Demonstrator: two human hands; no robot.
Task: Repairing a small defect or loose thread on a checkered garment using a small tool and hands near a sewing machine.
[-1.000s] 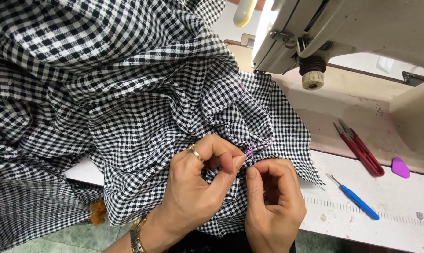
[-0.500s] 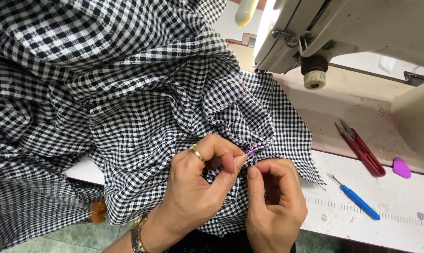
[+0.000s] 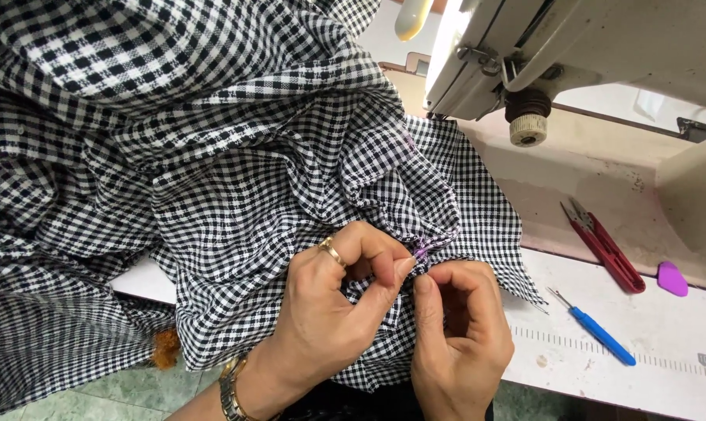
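Between fingertips of left hand (image 3: 333, 312) and right hand (image 3: 458, 335): gathered edge of gingham fabric (image 3: 275, 179), both hands pinched shut on it, purple thread (image 3: 420, 253) just above. Keep pinch tight, cloth taut; blue seam ripper (image 3: 594, 331) right of right hand on desk (image 3: 665, 351).

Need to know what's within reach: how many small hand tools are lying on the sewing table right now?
2. Red thread snips lie right of the checked fabric, under the sewing machine. A blue seam ripper lies nearer the table edge. The fabric may hide more.

Gold ring (image 3: 331, 251), metal wristwatch (image 3: 230, 390), left hand (image 3: 330, 312).
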